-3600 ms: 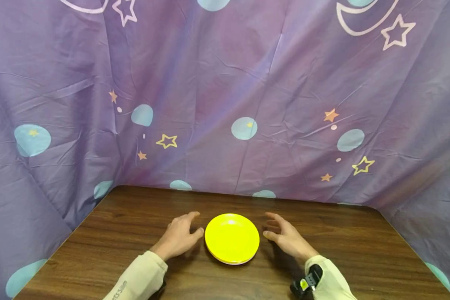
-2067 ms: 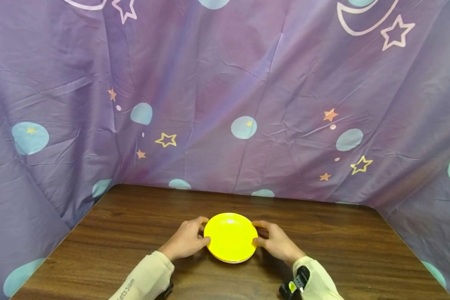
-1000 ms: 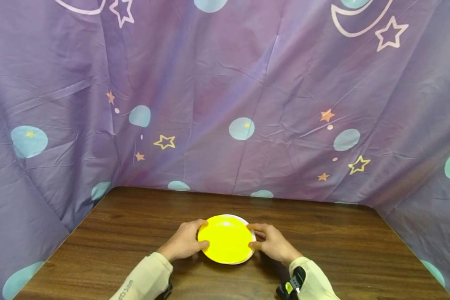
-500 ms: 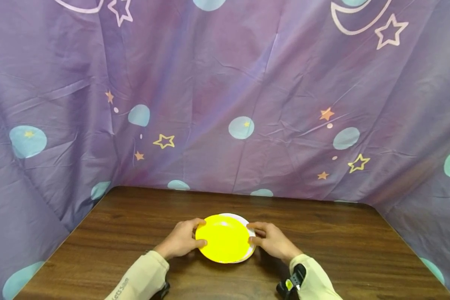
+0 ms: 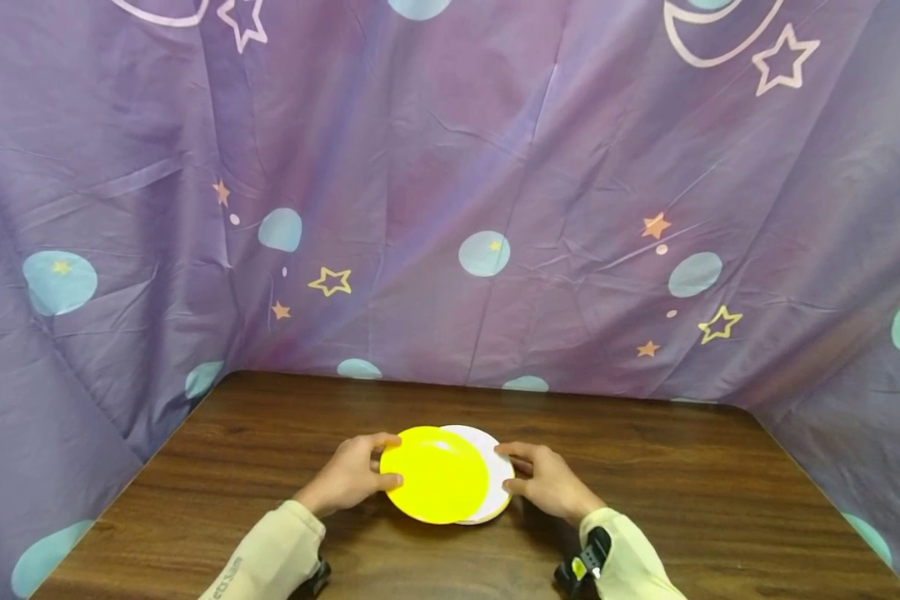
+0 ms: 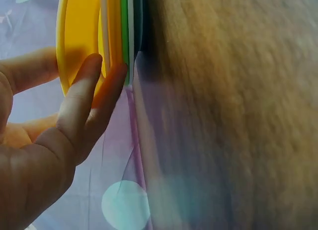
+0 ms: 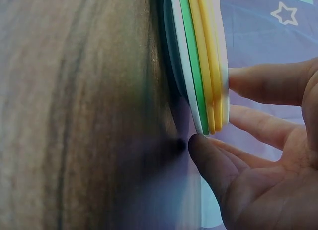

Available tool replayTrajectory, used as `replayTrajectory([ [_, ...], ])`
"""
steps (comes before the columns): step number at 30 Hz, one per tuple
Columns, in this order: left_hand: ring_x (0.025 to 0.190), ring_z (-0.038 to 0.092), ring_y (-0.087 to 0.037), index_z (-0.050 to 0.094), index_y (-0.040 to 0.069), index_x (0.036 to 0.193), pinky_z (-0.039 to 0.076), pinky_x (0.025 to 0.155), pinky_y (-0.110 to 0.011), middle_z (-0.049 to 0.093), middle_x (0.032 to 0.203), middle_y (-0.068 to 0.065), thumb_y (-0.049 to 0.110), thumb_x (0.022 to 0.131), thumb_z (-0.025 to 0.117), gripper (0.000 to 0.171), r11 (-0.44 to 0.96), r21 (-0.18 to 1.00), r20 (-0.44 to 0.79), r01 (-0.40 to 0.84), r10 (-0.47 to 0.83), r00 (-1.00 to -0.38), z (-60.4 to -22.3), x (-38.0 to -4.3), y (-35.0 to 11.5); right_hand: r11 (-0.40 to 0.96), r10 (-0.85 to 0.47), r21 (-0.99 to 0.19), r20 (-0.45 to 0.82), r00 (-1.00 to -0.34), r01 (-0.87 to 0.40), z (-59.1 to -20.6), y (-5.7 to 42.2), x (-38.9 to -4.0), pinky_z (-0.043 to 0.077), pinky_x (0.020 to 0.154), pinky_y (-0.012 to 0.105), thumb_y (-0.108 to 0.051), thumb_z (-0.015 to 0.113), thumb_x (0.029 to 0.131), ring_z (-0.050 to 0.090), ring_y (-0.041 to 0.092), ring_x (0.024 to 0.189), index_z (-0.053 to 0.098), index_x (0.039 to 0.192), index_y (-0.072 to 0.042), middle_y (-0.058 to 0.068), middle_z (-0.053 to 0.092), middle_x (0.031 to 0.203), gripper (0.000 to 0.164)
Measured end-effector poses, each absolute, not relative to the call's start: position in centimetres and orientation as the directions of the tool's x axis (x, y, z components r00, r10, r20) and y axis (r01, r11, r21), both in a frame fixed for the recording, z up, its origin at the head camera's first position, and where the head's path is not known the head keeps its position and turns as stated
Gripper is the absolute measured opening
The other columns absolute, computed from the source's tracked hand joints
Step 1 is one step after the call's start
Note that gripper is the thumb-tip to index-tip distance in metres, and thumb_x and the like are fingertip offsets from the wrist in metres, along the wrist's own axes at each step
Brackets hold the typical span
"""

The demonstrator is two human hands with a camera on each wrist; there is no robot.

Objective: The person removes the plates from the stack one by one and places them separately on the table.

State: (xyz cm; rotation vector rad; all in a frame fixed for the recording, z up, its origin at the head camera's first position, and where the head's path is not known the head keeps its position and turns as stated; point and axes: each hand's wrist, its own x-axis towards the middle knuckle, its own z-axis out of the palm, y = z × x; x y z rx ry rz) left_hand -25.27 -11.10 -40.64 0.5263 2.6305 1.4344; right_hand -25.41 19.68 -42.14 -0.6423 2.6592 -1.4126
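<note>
A bright yellow plate (image 5: 429, 482) lies shifted left over a white plate (image 5: 498, 473) in the head view. My left hand (image 5: 348, 473) grips the yellow plate's left rim, thumb over the edge and fingers at its underside. The left wrist view shows that yellow plate (image 6: 79, 21) standing out beyond the others. At the right edge of the stack, my right hand (image 5: 558, 483) holds the rims with thumb and fingers. Below the white plate, the right wrist view shows yellow layers, a green plate (image 7: 193, 66), another white one and a dark plate (image 7: 170, 51) at the bottom.
The stack stands on a brown wood-grain table (image 5: 630, 458). A purple cloth (image 5: 420, 325) with stars and moons hangs behind and along both sides. A black strapped device (image 5: 588, 562) sits on the right wrist.
Both hands have closed in on the stack from either side. The left hand has slid the yellow plate leftward, uncovering the white plate, while the right hand stays at the stack's right edge.
</note>
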Motion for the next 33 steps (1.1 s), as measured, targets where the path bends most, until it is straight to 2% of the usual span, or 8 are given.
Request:
replayTrajectory([
  [5, 0.109, 0.067, -0.049, 0.055, -0.009, 0.133, 0.061, 0.082, -0.040, 0.050, 0.143, -0.034, 0.000, 0.082, 0.076, 0.056, 0.425, 0.880, 0.054, 0.211, 0.353, -0.934, -40.7, -25.4, -11.8, 0.491, -0.383, -0.808, 0.135, -0.914, -0.325, -42.2, 19.7, -25.4, 0.053, 0.100, 0.047, 0.004, 0.069, 0.082, 0.058, 0.050, 0.125, 0.059, 0.129, 0.011, 0.033, 0.056, 0.137, 0.048],
  [12, 0.110, 0.068, -0.045, 0.057, -0.006, 0.134, 0.061, 0.084, -0.041, 0.049, 0.145, -0.033, 0.000, 0.082, 0.075, 0.055, 0.399, 0.902, 0.030, 0.166, 0.327, -0.945, -41.0, -25.6, -12.8, 0.480, -0.390, -0.812, 0.140, -0.910, -0.331, -42.5, 19.8, -25.5, 0.052, 0.100, 0.047, 0.004, 0.069, 0.082, 0.058, 0.050, 0.125, 0.058, 0.129, 0.011, 0.034, 0.056, 0.138, 0.048],
  [17, 0.109, 0.069, -0.042, 0.053, -0.009, 0.135, 0.061, 0.083, -0.040, 0.046, 0.145, -0.036, -0.003, 0.083, 0.073, 0.056, 0.355, 0.923, 0.024, 0.147, 0.330, -0.944, -41.3, -25.8, -13.9, 0.470, -0.399, -0.816, 0.142, -0.906, -0.335, -42.5, 19.9, -25.6, 0.051, 0.101, 0.047, 0.004, 0.069, 0.083, 0.057, 0.051, 0.126, 0.057, 0.129, 0.012, 0.035, 0.054, 0.139, 0.048],
  [25, 0.113, 0.067, -0.044, 0.050, -0.010, 0.139, 0.061, 0.086, -0.041, 0.043, 0.145, -0.039, -0.001, 0.085, 0.072, 0.058, 0.304, 0.948, -0.003, 0.098, 0.314, -0.950, -41.7, -25.7, -16.1, 0.472, -0.390, -0.820, 0.136, -0.910, -0.325, -42.6, 19.9, -25.4, 0.052, 0.101, 0.045, 0.005, 0.069, 0.082, 0.057, 0.051, 0.126, 0.058, 0.128, 0.012, 0.035, 0.056, 0.137, 0.048],
  [33, 0.112, 0.068, -0.040, 0.050, -0.011, 0.139, 0.060, 0.085, -0.035, 0.040, 0.146, -0.039, -0.002, 0.085, 0.070, 0.058, 0.315, 0.947, -0.009, 0.067, 0.235, -0.972, -41.5, -25.8, -18.3, 0.478, -0.386, -0.814, 0.143, -0.911, -0.330, -42.3, 19.9, -25.4, 0.051, 0.102, 0.047, 0.004, 0.069, 0.082, 0.057, 0.051, 0.126, 0.058, 0.128, 0.011, 0.035, 0.055, 0.138, 0.048],
])
